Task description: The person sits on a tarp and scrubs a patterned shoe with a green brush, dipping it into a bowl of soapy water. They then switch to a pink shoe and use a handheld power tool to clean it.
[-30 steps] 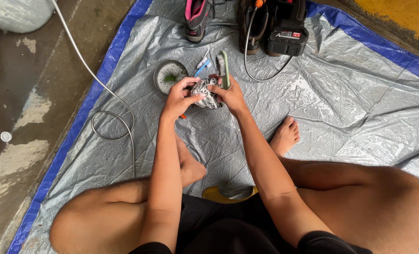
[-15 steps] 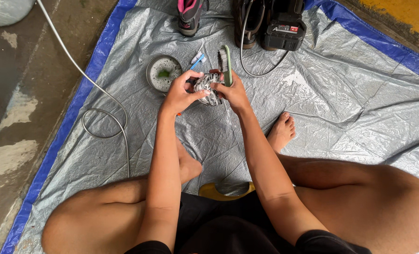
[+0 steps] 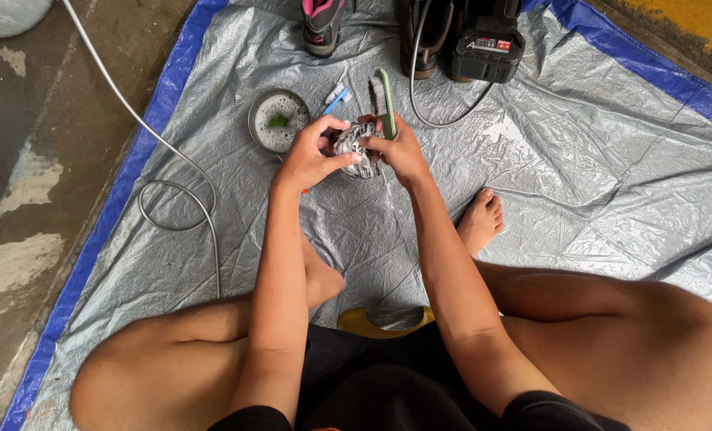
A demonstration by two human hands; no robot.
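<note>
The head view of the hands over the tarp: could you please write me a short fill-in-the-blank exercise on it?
1. Both hands, the left hand and the right hand, hold a grey wadded ____ between them.
2. The round bowl of foamy water lies to the ____ of the hands.
3. The silver tarp has a ____ border.
4. The scrub brush has a ____ back.

Missing words: cloth; left; blue; green

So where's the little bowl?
In the head view, the bowl sits on the gray tarp, just beyond the left hand, beside a toothbrush.
</note>
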